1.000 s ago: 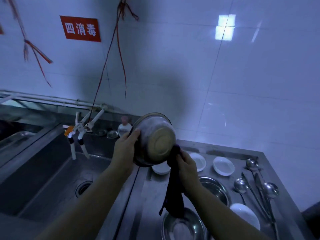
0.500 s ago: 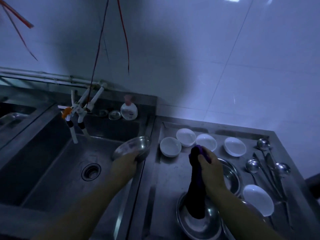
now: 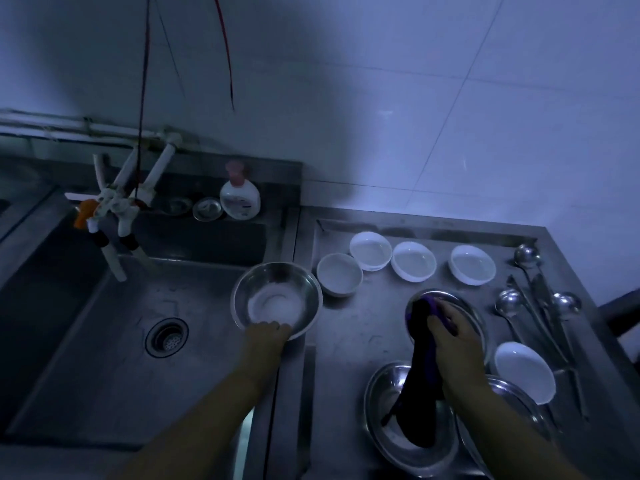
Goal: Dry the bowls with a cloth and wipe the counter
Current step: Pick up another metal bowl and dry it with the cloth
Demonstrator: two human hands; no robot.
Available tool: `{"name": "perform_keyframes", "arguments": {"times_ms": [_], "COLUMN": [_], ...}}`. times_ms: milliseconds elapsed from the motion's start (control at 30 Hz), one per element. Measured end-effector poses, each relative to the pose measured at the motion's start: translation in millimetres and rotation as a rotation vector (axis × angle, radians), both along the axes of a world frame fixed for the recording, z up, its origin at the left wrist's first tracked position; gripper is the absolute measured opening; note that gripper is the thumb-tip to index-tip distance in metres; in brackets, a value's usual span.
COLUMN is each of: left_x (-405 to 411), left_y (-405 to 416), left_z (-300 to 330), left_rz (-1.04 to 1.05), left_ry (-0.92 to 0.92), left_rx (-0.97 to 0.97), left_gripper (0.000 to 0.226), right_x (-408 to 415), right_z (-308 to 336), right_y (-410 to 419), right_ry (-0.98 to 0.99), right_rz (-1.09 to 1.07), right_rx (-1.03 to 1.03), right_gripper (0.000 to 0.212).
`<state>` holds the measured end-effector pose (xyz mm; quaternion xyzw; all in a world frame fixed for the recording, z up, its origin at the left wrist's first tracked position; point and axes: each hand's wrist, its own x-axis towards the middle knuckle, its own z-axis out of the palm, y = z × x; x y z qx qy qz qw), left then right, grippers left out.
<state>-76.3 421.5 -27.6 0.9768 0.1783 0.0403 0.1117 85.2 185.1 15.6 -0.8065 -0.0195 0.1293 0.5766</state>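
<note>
Over the sink (image 3: 86,341), steel bowl (image 3: 277,301) mouth-up (left hand (image 3: 265,337) grip)

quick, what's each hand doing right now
Left hand: grips the steel bowl by its near rim.
Right hand: holds the dark cloth.

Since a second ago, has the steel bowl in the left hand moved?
Yes. The steel bowl has come down from the wall tiles to the sink edge, mouth now up.

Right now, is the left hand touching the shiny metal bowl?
Touching. The head view shows the left hand gripping the metal bowl at its near rim.
</note>
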Motion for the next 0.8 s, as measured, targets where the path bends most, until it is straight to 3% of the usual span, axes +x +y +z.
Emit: {"name": "perform_keyframes", "arguments": {"times_ms": [167, 300, 400, 467, 600, 800], "left_x": [-1.6, -7.1, -9.7, -9.6, -1.4, 21.3], "left_y": [-1.0, -2.2, -5.0, -8.2, -18.6, -60.5], "left_z": [-8.6, -12.6, -18.6, -17.2, -8.4, -3.1], "left_rz": [0.019, -0.008, -0.004, 0.014, 0.013, -0.192], "left_ry": [0.016, -0.076, -0.119, -0.115, -0.112, -0.255], "left_rx": [0.06, 0.15, 0.144, 0.13, 0.012, -0.032], "left_gripper": [0.042, 0.016, 0.023, 0.011, 0.037, 0.038], "right_x": [-0.4, -1.9, -4.4, -5.2, -6.4, -1.6], "right_z": [-4.9, -8.8, -9.8, -9.1, -3.8, 5.2], "right_y": [-4.5, -7.2, -9.0, -11.5, -19.1, -53.9], "right_ry": [0.019, 0.06, 0.056, 0.044, 0.041, -0.008], "right_rz": [-0.003, -0.059, -0.083, -0.093, -0.127, -0.23], "right_rx": [0.013, 0.046, 0.053, 0.053, 0.044, 0.019], "right_gripper": [0.028, 0.029, 0.029, 0.028, 0.026, 0.026]}}
